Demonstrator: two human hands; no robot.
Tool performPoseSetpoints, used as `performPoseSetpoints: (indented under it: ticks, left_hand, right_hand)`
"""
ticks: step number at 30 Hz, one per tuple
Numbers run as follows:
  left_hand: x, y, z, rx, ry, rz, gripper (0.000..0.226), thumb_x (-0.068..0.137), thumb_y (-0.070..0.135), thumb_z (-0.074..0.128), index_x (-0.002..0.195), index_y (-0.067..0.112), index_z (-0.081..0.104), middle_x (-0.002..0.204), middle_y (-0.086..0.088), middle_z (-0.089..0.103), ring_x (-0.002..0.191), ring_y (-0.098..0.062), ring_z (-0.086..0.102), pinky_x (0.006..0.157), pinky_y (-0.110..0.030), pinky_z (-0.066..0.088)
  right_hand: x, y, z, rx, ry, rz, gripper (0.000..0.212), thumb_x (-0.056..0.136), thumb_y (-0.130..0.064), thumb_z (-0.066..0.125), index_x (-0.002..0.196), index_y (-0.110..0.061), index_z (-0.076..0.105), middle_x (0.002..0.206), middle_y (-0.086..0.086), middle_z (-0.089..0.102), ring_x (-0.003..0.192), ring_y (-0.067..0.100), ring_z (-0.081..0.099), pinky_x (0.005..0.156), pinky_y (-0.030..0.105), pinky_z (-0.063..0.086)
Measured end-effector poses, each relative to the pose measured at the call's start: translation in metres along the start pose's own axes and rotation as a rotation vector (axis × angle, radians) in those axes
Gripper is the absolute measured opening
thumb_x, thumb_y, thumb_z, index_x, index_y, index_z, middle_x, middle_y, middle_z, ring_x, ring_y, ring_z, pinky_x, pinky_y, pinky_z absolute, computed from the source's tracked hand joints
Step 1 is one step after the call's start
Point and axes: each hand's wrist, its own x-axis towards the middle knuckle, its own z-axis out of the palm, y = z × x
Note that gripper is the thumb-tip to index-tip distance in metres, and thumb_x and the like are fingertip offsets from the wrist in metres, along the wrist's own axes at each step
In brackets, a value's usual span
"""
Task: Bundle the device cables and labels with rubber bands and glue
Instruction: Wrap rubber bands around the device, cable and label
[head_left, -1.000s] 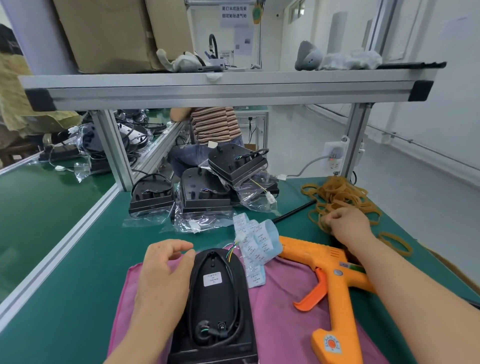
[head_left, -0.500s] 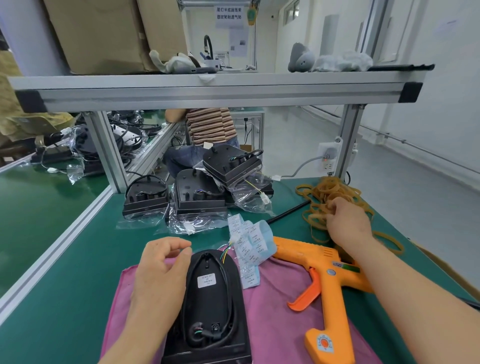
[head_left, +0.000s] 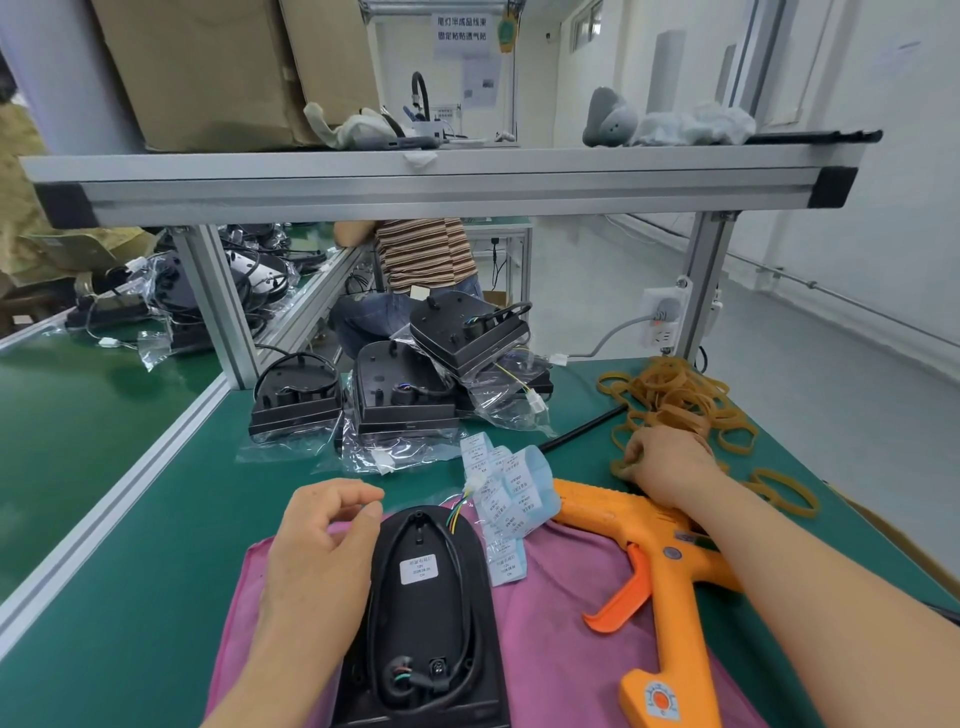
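While the left hand lies on the pink cloth against the left edge of the black device, its fingers are curled, with thumb and forefinger tips nearly meeting beside the device's narrow far end. Whether they pinch anything cannot be told.

The device lies back-up on the cloth near the front of the green counter. A black cable is looped inside its recess, and a white label is stuck near the middle. Coloured wires leave the far end toward a small white connector.

Just right of that end lies a strip of labels on pale blue backing, partly on the cloth and touching the front of the orange glue gun. The gun lies flat across cloth and counter, under the right forearm.

The right hand reaches over the gun to the near-left edge of the pile of rubber bands at the counter's far right. Its fingers are bent down onto the bands and close on 1 at the pile's edge.

Further back, several more black devices in clear bags sit in a cluster, and a black cord runs between them and the bands.
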Motion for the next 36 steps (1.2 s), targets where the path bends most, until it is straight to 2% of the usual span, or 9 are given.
performPoseSetpoints:
  ticks: [3,7,12,14,17,21,26,33,36]
  left_hand:
    - [0.002,-0.002,0.002,-0.003,-0.003,-0.001,0.021,0.089,0.015,0.066,0.084,0.036,0.068,0.093,0.033,0.059,0.085,0.016,0.057,0.071,-0.014,0.037]
    - [0.004,-0.003,0.003,0.000,0.001,0.001,0.022,0.089,0.017,0.066,0.083,0.038,0.068,0.094,0.033,0.060,0.085,0.016,0.057,0.072,-0.016,0.038]
    - [0.005,-0.007,0.007,-0.020,0.012,-0.017,0.021,0.089,0.017,0.066,0.083,0.038,0.069,0.094,0.032,0.061,0.085,0.015,0.057,0.071,-0.015,0.038]
    - [0.005,-0.012,0.006,-0.043,0.025,-0.051,0.021,0.089,0.017,0.067,0.083,0.037,0.070,0.092,0.027,0.064,0.084,0.012,0.059,0.073,-0.017,0.041]
    - [0.007,-0.019,0.005,-0.093,0.056,-0.104,0.020,0.089,0.014,0.067,0.084,0.033,0.071,0.093,0.013,0.069,0.086,0.002,0.062,0.076,-0.020,0.043]
    - [0.010,-0.025,0.007,-0.138,0.064,-0.156,0.017,0.090,0.008,0.066,0.087,0.024,0.072,0.091,0.006,0.070,0.081,-0.007,0.062,0.072,-0.019,0.042]
    - [0.012,-0.034,0.013,-0.146,0.011,-0.240,0.014,0.091,0.008,0.067,0.087,0.019,0.073,0.081,-0.004,0.072,0.070,-0.014,0.059,0.070,-0.031,0.047]
    - [0.013,-0.041,0.009,-0.181,0.008,-0.274,0.011,0.091,0.004,0.065,0.090,0.012,0.072,0.082,-0.007,0.071,0.070,-0.017,0.058,0.072,-0.034,0.049]
    - [0.013,-0.042,0.010,-0.171,0.010,-0.273,0.012,0.091,0.005,0.066,0.088,0.014,0.073,0.082,-0.007,0.072,0.070,-0.018,0.058,0.072,-0.035,0.050]
  right_hand:
    - [0.001,0.001,-0.004,0.052,0.005,0.047,0.017,0.093,-0.018,0.056,0.087,-0.011,0.070,0.092,0.006,0.071,0.084,0.022,0.066,0.072,0.035,0.057]
    - [0.000,0.004,-0.010,0.076,0.148,0.029,0.017,0.094,-0.015,0.051,0.088,-0.012,0.066,0.094,0.006,0.067,0.086,0.023,0.064,0.076,0.039,0.056]
    - [-0.002,-0.002,-0.013,0.054,-0.062,0.006,0.039,0.086,-0.049,0.068,0.068,-0.016,0.059,0.070,0.000,0.061,0.067,0.016,0.058,0.064,0.032,0.050]
    - [-0.004,-0.003,-0.006,0.034,-0.117,0.011,0.027,0.082,-0.038,0.075,0.071,-0.014,0.068,0.077,0.000,0.069,0.073,0.016,0.064,0.067,0.030,0.056]
    - [-0.004,0.001,-0.003,0.152,-0.010,0.006,0.013,0.086,-0.018,0.069,0.077,-0.010,0.074,0.081,0.003,0.072,0.077,0.020,0.068,0.073,0.037,0.059]
    - [-0.002,0.004,-0.013,0.169,0.104,-0.018,0.019,0.090,-0.020,0.063,0.079,-0.006,0.069,0.084,0.008,0.072,0.077,0.022,0.067,0.074,0.042,0.058]
    - [-0.007,-0.001,-0.005,0.057,-0.064,-0.024,0.018,0.082,-0.031,0.074,0.080,-0.013,0.071,0.079,0.000,0.069,0.074,0.017,0.064,0.065,0.030,0.054]
    - [-0.007,0.001,-0.020,0.141,0.159,-0.026,0.018,0.089,-0.016,0.056,0.075,-0.009,0.065,0.083,0.005,0.069,0.078,0.023,0.065,0.072,0.042,0.058]
    - [-0.005,0.007,-0.044,0.057,0.251,0.029,0.022,0.089,-0.018,0.052,0.071,-0.014,0.063,0.075,0.002,0.064,0.069,0.019,0.060,0.055,0.032,0.049]
